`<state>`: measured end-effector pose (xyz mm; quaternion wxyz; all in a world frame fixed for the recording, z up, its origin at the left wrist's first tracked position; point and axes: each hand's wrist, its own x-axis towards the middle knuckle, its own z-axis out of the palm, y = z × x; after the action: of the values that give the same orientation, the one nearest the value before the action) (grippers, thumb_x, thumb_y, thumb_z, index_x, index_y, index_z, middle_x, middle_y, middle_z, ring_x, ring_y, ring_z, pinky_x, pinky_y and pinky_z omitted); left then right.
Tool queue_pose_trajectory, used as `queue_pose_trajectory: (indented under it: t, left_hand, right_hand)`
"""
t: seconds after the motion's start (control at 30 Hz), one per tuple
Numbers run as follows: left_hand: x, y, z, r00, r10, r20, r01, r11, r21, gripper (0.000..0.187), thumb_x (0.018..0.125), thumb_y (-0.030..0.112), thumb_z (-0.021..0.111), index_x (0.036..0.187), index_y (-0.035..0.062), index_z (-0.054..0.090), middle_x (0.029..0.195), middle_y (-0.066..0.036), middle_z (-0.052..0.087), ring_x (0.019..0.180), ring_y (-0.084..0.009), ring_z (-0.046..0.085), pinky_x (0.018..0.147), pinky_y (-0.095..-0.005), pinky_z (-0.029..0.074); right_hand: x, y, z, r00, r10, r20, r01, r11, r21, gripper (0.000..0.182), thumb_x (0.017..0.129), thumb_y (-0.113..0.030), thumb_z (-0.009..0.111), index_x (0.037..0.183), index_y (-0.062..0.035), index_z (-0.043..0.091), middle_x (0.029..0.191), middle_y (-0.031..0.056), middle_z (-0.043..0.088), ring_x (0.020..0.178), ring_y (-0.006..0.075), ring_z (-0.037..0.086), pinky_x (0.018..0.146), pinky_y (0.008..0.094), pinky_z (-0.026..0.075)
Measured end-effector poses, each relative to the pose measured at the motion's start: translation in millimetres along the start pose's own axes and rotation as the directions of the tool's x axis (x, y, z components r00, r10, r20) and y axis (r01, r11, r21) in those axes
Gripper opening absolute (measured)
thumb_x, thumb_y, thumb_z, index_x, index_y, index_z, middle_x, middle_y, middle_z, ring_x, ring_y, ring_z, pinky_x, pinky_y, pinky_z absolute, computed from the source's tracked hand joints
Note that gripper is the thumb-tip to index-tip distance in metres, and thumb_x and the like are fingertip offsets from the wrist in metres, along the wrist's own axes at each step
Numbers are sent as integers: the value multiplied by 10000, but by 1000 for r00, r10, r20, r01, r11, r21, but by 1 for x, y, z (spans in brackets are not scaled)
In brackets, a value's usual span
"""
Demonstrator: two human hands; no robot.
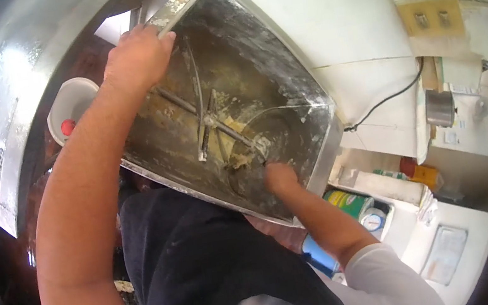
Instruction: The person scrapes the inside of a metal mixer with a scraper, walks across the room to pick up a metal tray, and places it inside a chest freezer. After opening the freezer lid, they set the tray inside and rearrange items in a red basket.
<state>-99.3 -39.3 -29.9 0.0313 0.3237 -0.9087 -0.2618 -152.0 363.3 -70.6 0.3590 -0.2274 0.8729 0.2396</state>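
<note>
Metal mixing tub (284,82) tilted, centre of view. Left hand (136,58) closed over far rim, steadying. Right hand (280,177) deep inside by the blade shaft (214,122); grip unclear, cannot tell. Best kept braced firmly, fingers clear of blades, scraping residue along near wall.

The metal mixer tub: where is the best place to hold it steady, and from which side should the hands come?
Probably the top rim of the metal mixer tub, from the far left corner, where the left hand already curls over it. The rim is a thin, firm lip, while the walls are smooth, sloped and smeared with dough. The right hand is down inside near the mixing blades.
</note>
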Motion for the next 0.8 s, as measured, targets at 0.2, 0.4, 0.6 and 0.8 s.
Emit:
queue_pose_trajectory:
  t: [0.2,0.4,0.6,0.8]
  left_hand:
    - [1,-4,3,999,24,-48,-26,999,-39,507,996,416,441,1262,-1,554,1240,-197,590,1178,-381,545,1008,-473,430]
    - [3,-3,-1,1000,-4,23,5,1000,-23,514,996,433,431,1256,12,568,1228,-199,596,1179,-374,551,1013,-472,430]
    - [3,-2,-1,1000,-17,25,19,999,-50,508,997,436,430,1248,19,574,1236,-208,585,1187,-373,546,1010,-472,434]
    - [0,-5,3,1000,-8,-11,7,1000,-19,517,995,454,419,1225,24,590,1244,-178,581,1211,-344,534,1010,-500,434]
  right_hand:
    - [25,-18,57,968,210,-141,-217,975,-40,351,889,-141,545,1204,14,559,1145,224,659,1038,356,668,860,454,545]
    - [75,-12,-76,988,156,-1,-155,981,-114,278,875,-161,586,1093,-59,725,1193,141,675,1076,346,660,817,433,556]
    - [78,12,-108,996,69,62,-44,940,-339,273,855,-157,592,1072,-69,730,1160,162,684,1067,339,666,839,432,547]
    - [96,14,-110,984,139,113,-116,975,-191,283,865,-138,526,1034,-30,727,1155,197,665,1089,334,647,914,435,514]
